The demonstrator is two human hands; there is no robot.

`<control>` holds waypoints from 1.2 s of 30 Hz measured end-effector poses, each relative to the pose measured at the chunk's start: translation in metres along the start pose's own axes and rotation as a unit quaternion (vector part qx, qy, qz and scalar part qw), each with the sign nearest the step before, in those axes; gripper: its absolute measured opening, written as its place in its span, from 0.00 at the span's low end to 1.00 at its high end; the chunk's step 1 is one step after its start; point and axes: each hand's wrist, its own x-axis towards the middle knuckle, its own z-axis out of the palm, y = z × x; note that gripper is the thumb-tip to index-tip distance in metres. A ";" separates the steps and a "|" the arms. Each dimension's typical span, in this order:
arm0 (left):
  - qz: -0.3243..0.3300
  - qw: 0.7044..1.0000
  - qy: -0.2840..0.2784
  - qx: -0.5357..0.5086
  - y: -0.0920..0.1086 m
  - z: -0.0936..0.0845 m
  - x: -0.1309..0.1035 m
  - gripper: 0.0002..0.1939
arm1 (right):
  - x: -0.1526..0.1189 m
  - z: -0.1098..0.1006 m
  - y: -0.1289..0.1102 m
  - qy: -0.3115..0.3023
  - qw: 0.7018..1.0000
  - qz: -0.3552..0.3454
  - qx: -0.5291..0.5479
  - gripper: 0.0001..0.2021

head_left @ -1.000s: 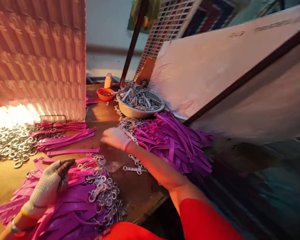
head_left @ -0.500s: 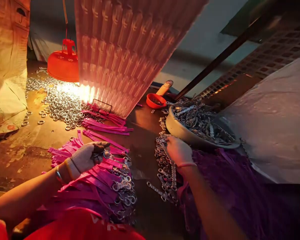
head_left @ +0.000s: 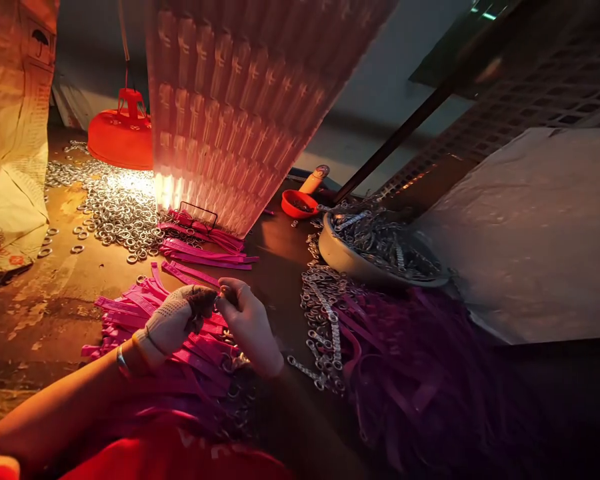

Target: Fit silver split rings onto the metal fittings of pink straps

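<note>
My left hand (head_left: pixel 173 320), in a pale knit glove with dark fingers, is closed around a metal ring (head_left: pixel 216 305) that shows only as a small glint. My right hand (head_left: pixel 250 327), in a pale glove, meets it with thumb and forefinger pinched together at the left fingertips. What the right fingers grip is too small and covered to name. Beneath both hands lies a heap of pink straps (head_left: pixel 195 363), with metal rings and links at their right ends. Right of the hands, loose metal chain links (head_left: pixel 325 320) form a pile.
A red lamp (head_left: pixel 120 140) lights a heap of metal rings (head_left: pixel 125 220) at the left. A ribbed translucent sheet (head_left: pixel 250 120) slants behind the straps. A bowl (head_left: pixel 345 257) of metal chains, a small red bowl (head_left: pixel 284 203) and dark purple straps (head_left: pixel 430 373) stand or lie at the right.
My right hand has left the chain-link pile and come leftward to my left hand. The left hand stays nearly in place over the straps. The view has shifted slightly.
</note>
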 end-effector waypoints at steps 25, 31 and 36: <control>-0.086 0.952 -0.120 0.268 0.021 0.002 0.003 0.16 | -0.020 0.001 0.019 0.080 0.938 -0.150 -0.302 0.08; -0.102 0.949 -0.180 0.238 0.032 0.023 0.024 0.17 | -0.014 -0.020 0.030 0.170 0.903 -0.237 -0.315 0.13; -0.112 0.931 -0.198 0.286 0.030 0.047 0.034 0.19 | -0.015 -0.043 0.037 0.161 0.885 -0.258 -0.352 0.13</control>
